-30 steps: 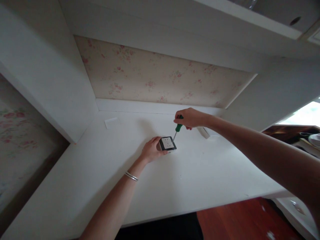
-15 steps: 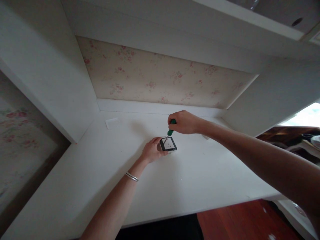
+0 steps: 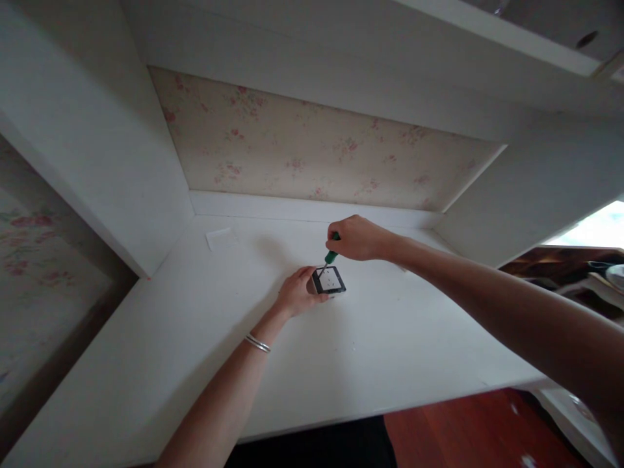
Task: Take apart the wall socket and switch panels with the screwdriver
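The white worktop takes up most of the scene, with a floral wall panel along the far side and a reddish floor beyond its near right edge; these stand as they did a second ago, save for a slight shift in viewpoint. The right forearm reaches in from the right and now covers nearly all of a white block that was plainly visible then. The right hand is further left than a second ago, and almost where it was half a second ago; its fingers are closed around the green handle of a screwdriver. The left hand is unchanged in position, partly open, with thumb and fingers bracing the left end of the socket unit, which sits mid-worktop. A flat white piece lies at the far left, undisturbed, and a silver bracelet is on the left wrist. The socket unit has a white slotted face in a dark frame; any marking on it is too small to read. The screwdriver's tip, previously at the frame's right side, now meets its left side; whether it engages a screw cannot be told.
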{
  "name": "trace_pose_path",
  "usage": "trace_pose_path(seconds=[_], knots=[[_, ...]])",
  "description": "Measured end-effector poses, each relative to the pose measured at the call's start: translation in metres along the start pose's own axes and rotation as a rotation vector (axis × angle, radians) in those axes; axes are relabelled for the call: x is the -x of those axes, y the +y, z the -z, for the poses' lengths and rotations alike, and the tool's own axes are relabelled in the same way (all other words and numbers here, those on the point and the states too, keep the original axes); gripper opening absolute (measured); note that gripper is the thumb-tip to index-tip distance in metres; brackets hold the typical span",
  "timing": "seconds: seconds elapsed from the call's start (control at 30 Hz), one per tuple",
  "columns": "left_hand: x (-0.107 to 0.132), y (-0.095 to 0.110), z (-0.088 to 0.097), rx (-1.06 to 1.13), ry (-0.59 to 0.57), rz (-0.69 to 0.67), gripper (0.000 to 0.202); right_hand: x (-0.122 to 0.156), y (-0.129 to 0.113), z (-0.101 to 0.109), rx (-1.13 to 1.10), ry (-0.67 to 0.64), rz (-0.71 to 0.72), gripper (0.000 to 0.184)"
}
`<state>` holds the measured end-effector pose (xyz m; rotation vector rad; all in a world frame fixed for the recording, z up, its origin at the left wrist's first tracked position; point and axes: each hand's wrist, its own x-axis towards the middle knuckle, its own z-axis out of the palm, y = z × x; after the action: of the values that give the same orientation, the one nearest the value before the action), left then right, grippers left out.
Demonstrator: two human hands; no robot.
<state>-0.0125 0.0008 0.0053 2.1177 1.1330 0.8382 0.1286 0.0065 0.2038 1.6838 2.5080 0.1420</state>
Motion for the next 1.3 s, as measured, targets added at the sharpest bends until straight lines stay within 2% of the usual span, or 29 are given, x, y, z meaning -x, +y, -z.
trace_pose_path(seconds=[0.37,0.57,0.83,1.3], knots=[[-0.0003,0.0003,0.0009,-0.024,-0.014,-0.019,0.074,-0.0014,-0.0041,0.0022,0.049,-0.005,0.014,0.032],[-0.0007,0.0004,0.0001,-0.018,0.001,-0.010,0.075,-0.0004,-0.0049,0.0037,0.032,-0.004,0.099,0.029],[-0.0007,-0.0004,0.0001,-0.005,-0.008,-0.001,0.074,-0.0004,-0.0004,0.0016,0.028,0.002,0.037,0.030],[-0.0009,-0.0009,-0.0007,-0.019,-0.010,0.010,0.077,-0.0014,-0.0028,0.0044,-0.016,-0.018,0.041,0.027]])
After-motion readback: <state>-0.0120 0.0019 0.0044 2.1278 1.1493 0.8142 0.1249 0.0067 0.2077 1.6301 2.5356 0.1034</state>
